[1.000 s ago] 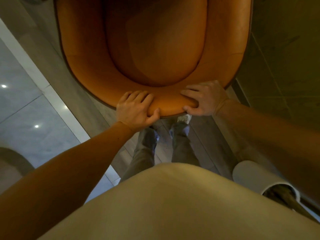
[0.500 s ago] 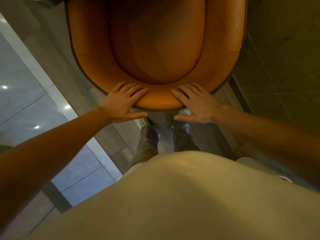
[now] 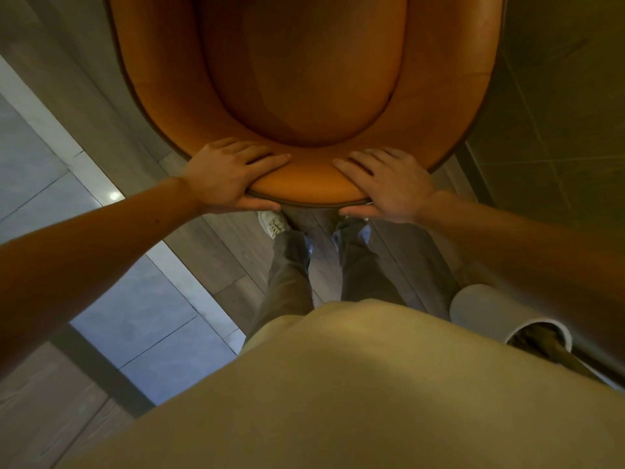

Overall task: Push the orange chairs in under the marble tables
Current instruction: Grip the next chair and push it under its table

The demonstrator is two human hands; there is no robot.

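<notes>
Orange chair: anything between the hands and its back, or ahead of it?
Nothing between them: the left hand and right hand both grip the orange chair at its back rim. The space ahead, and any table, is out of frame, so I cannot tell.

Left hand [image 3: 227, 176], right hand [image 3: 389, 184] clasped, forward
</notes>
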